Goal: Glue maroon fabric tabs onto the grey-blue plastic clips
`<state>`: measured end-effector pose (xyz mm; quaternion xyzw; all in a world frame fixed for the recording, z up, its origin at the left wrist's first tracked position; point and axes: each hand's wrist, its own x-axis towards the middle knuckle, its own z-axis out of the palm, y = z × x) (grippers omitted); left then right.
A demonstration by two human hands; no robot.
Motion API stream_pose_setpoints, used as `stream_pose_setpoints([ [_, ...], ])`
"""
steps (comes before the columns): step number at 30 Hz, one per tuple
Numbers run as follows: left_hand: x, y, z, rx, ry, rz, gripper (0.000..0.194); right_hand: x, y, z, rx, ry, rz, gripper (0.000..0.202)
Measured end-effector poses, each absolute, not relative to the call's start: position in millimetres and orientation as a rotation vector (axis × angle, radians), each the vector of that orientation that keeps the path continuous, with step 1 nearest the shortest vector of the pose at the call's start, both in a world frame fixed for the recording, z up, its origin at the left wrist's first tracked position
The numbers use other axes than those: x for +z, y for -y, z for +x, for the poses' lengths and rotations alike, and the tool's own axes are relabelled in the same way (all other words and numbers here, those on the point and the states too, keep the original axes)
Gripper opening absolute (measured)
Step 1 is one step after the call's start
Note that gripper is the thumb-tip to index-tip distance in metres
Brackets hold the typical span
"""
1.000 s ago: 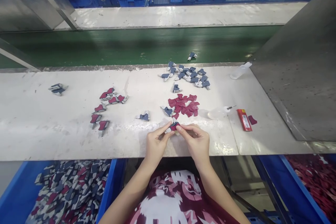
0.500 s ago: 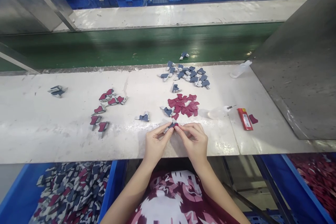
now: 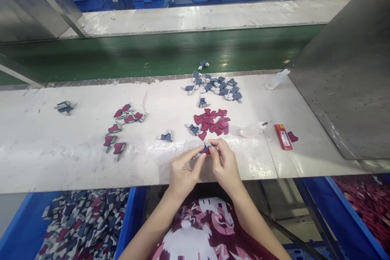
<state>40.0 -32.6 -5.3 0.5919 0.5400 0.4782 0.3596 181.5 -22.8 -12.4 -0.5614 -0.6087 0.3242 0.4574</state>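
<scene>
Between my two hands is a small blue and grey part (image 3: 206, 149) with a dark red piece on it. My left hand (image 3: 184, 169) pinches its left end, and my right hand (image 3: 224, 162) grips its right end with thumb and fingers. Just beyond my hands lies a pile of dark red flat pieces (image 3: 217, 124), with a blue and grey part (image 3: 193, 129) at its left edge. Another such part (image 3: 166, 135) rests farther left. Several more form a cluster (image 3: 224, 86) behind the red pile. Parts with red faces (image 3: 119, 147) lie at the left.
A clear bottle with a needle tip (image 3: 252, 129), a red and yellow box (image 3: 283, 137) and another clear bottle (image 3: 277, 79) stand or lie at the right. A green belt (image 3: 137, 57) runs behind the table. Blue bins (image 3: 125, 219) of parts flank me below the table edge.
The held part has turned and moved slightly right and down between my fingers. My right fingers have shifted up around its end. A blue part on the green belt has moved left.
</scene>
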Motion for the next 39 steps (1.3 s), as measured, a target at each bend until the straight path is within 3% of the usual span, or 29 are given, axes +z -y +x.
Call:
stream_pose_setpoints([
  [10,-4,39,51,1.328,-1.464,1.41,0.022,-5,24,185,0.902,1.472,-1.259,0.02],
  [23,-3,27,27,1.308,-1.198,1.87,0.025,0,19,184,1.478,1.032,-1.188,0.034],
  [25,0,28,26,1.304,-1.221,1.753,0.02,1,21,188,1.33,1.207,-1.225,0.039],
  [28,7,32,29,1.237,-1.246,1.54,0.018,5,22,195,0.787,1.538,-1.214,0.052],
  [31,14,34,31,1.166,-1.228,1.407,0.021,10,21,202,0.399,1.748,-1.067,0.037],
  [39,27,33,27,1.078,-1.159,1.285,0.021,13,18,199,0.35,1.852,-0.947,0.018],
])
